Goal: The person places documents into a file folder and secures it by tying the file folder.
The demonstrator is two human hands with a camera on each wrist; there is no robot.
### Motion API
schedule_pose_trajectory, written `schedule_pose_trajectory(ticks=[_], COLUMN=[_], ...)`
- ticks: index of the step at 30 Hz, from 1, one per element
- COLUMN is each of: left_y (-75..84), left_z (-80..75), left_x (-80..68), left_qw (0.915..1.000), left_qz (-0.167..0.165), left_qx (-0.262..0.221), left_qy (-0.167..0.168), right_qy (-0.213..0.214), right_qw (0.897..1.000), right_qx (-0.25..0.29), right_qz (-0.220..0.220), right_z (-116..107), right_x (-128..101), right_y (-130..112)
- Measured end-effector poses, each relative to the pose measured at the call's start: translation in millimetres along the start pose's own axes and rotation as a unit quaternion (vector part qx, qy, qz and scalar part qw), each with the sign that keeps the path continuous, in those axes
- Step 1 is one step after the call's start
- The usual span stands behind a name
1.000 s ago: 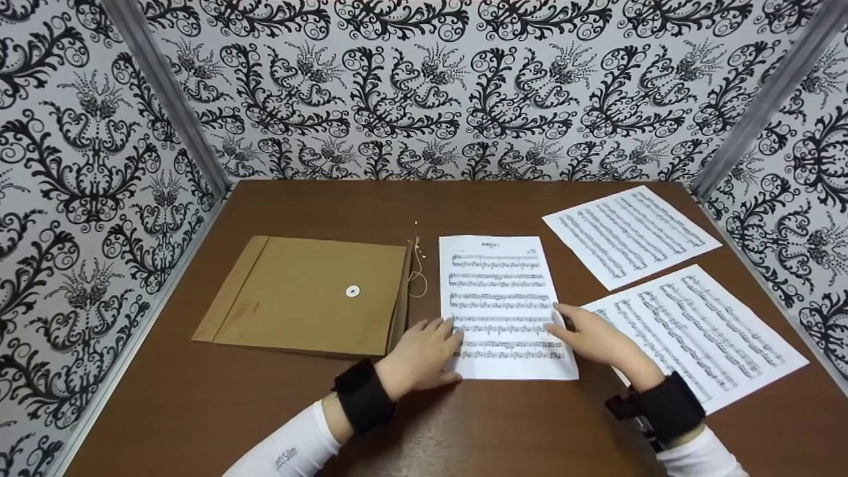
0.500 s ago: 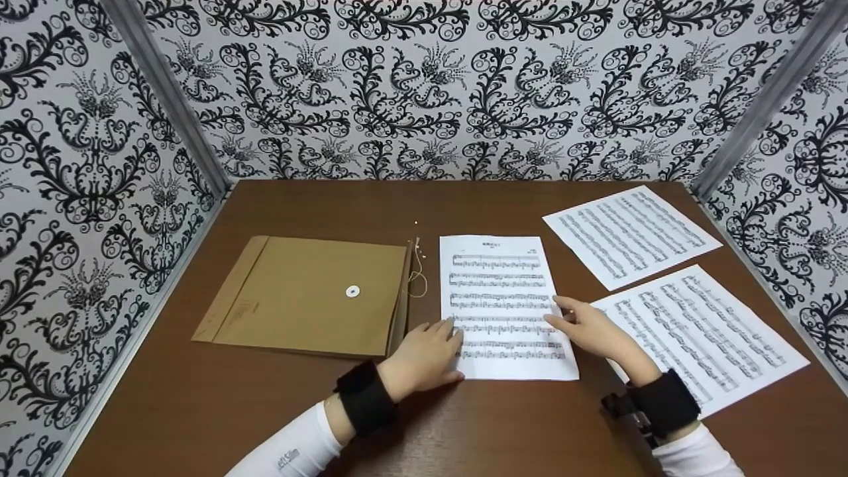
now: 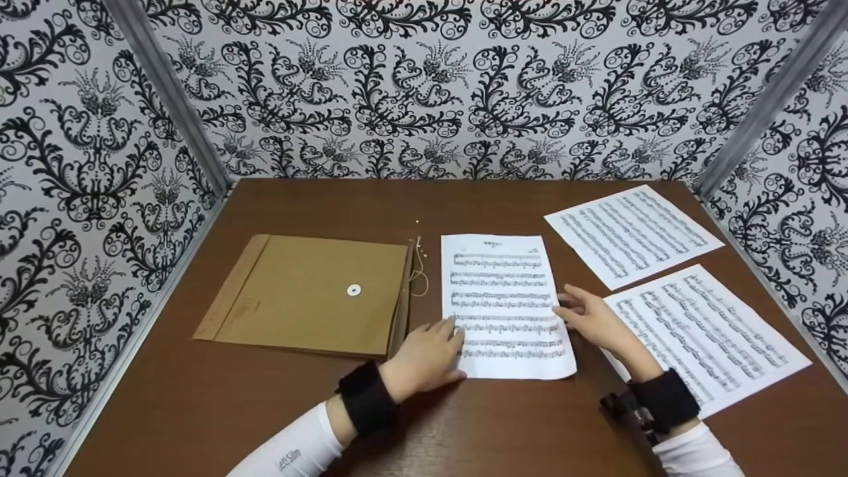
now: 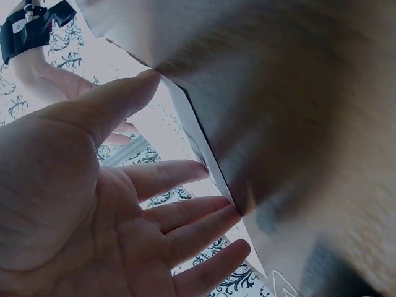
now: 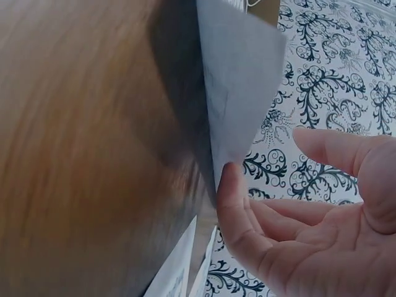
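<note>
Sheet of music [image 3: 500, 308]: just right of centre frame, right edge lifted in the right wrist view
Left hand [image 3: 426, 354]: fingers extended against its left edge, no grip
Right hand [image 3: 596, 324]: fingertip at its right edge, thumb apart, no pinch
Skew risk: 1 hand pushing harder could buckle the paper
Lower loose sheet [image 3: 709, 338]: right of frame; a dropped right wrist might drag it
</note>
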State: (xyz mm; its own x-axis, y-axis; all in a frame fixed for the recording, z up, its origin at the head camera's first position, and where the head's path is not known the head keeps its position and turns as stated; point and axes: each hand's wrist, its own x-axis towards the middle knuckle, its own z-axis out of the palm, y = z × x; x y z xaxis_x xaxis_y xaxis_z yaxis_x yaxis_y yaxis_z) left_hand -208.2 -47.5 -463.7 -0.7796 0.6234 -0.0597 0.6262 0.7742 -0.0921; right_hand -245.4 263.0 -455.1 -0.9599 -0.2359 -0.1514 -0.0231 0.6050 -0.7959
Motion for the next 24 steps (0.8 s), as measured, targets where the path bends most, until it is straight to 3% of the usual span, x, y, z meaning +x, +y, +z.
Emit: schedule_pose_trajectory(ticks=[10,17,24], left_y=[-0.3,0.0,0.1], left_z=[1.1,2.1,2.7], left_x=[-0.8,0.5,0.4], left_qw=[1.0,1.0,0.9999], left_qz=[0.001,-0.002,-0.006], left_qx=[-0.003,0.001,-0.001], left_qy=[0.009,0.008,0.009], right_qy=[-0.039,-0.057,-0.052], right_qw=[0.997,0.995,0.995], right_qx=[0.062,0.048,0.046], right_qz=[-0.01,-0.067,-0.074], right_z=[5.8,13.7,16.5], right_x=[4.2,8.1,7.9], right_y=[5.5,3.9,1.2])
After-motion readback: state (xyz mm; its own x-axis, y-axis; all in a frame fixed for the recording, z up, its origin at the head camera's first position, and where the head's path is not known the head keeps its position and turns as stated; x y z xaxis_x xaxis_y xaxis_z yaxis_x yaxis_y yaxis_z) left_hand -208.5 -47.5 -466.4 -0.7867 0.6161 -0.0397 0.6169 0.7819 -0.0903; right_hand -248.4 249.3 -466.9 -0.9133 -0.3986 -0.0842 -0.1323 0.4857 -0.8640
